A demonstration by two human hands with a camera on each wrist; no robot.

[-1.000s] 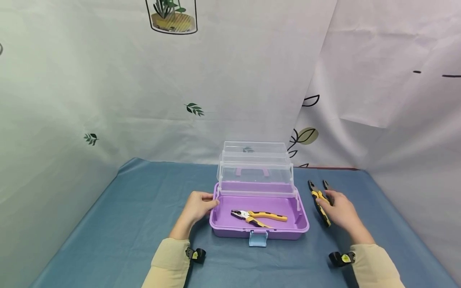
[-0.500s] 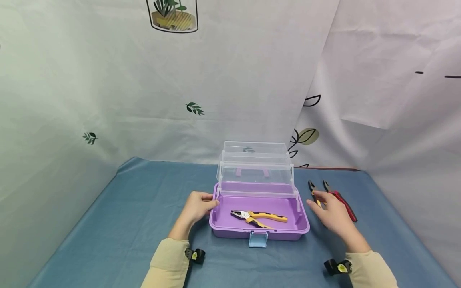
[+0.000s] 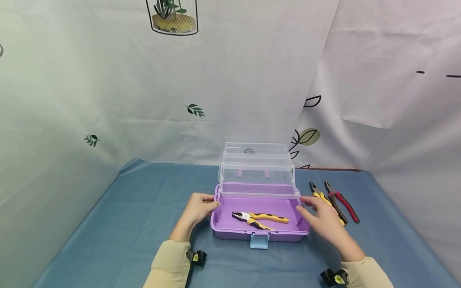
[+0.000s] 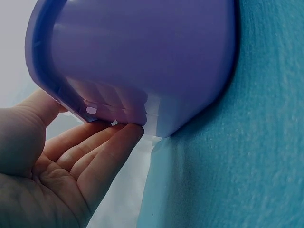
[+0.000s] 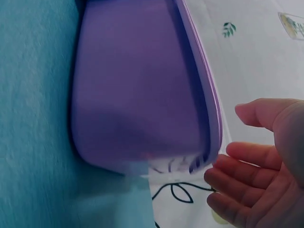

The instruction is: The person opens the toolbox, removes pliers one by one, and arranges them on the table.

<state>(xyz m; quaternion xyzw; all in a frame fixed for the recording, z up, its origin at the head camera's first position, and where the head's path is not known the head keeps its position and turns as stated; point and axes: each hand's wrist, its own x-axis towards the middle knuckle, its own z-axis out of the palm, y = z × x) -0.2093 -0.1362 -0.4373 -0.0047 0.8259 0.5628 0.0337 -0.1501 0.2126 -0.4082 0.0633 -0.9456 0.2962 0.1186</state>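
Note:
A purple toolbox stands on the cloth, its clear tray and lid section raised at the back. Inside lies a pair of yellow-and-black combination pliers. My left hand holds the box's left end, thumb over the rim and fingers against the outer wall, also in the left wrist view. At the right end, my right hand has its thumb and fingers spread at the rim; in the right wrist view the fingers are loosely bent beside the edge, holding nothing.
To the right lie yellow-and-black pliers, partly hidden by my right hand, and a red-and-black pair beside them. A light blue latch hangs at the toolbox's front. White printed sheets rise behind and beside the blue cloth.
My right hand has moved left and away from the red-and-black pliers, past the yellow ones, to the toolbox's right rim. My left hand has stayed on the left end.

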